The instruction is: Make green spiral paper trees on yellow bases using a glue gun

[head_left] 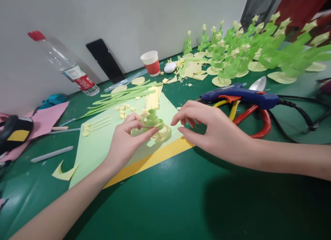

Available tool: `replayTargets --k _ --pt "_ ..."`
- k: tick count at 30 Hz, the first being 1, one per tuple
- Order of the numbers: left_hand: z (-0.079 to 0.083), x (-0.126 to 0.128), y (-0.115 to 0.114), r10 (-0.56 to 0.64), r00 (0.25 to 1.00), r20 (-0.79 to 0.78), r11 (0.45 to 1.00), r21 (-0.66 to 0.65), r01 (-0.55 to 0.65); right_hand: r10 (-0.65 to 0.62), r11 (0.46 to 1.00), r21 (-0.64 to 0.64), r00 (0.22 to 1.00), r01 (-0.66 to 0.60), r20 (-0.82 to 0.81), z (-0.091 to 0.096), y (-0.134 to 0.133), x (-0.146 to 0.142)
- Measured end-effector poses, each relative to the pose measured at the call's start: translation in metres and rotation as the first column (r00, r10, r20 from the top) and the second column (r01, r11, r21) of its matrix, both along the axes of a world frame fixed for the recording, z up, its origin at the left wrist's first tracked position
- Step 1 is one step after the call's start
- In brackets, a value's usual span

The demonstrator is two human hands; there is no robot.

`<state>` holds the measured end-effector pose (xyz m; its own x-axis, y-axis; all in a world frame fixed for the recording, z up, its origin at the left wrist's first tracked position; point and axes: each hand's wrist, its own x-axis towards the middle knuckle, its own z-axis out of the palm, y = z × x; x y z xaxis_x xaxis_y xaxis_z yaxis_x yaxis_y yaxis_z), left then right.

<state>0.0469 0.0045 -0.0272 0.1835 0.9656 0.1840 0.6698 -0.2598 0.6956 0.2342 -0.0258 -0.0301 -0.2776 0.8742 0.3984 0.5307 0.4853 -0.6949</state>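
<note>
My left hand point(130, 131) pinches a small paper tree point(153, 120), a curled green paper strip on a round pale yellow base, with a yellow star at its top. The tree stands over a pale green paper sheet point(100, 140). To its right hovers my right hand point(199, 124), thumb and fingers apart, with nothing between them. Green paper strips point(116, 98) lie behind the left hand. Star-topped sticks point(97, 124) and loose small paper stars point(124, 111) rest on the sheet.
Finished paper trees point(232, 50) crowd the back right. A blue glue gun point(240, 95) and red-handled pliers point(263, 124) lie right. Along the wall are a plastic bottle point(69, 68), a phone point(106, 61) and a paper cup point(151, 63). A tape measure point(15, 133) sits left.
</note>
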Motion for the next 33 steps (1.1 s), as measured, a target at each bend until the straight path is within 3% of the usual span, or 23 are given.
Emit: replayTargets --k 5,9,18,33 --pt "-0.009 0.002 0.001 -0.029 0.999 -0.018 0.999 -0.017 0.028 0.119 0.989 0.065 0.981 -0.131 0.154 -0.023 0.002 -0.006" --pt "-0.012 0.002 -0.001 -0.041 0.999 -0.024 0.999 -0.030 0.041 0.148 0.978 0.105 0.953 -0.181 0.263 -0.030 0.003 -0.007" --pt "-0.013 0.003 -0.002 -0.045 0.999 -0.009 0.999 -0.021 0.044 0.182 0.972 0.074 0.908 -0.225 0.377 -0.029 0.002 -0.006" --pt "-0.015 0.004 -0.002 -0.032 0.997 0.077 0.998 -0.053 0.036 0.180 0.969 0.081 0.887 -0.235 0.425 -0.027 0.001 -0.005"
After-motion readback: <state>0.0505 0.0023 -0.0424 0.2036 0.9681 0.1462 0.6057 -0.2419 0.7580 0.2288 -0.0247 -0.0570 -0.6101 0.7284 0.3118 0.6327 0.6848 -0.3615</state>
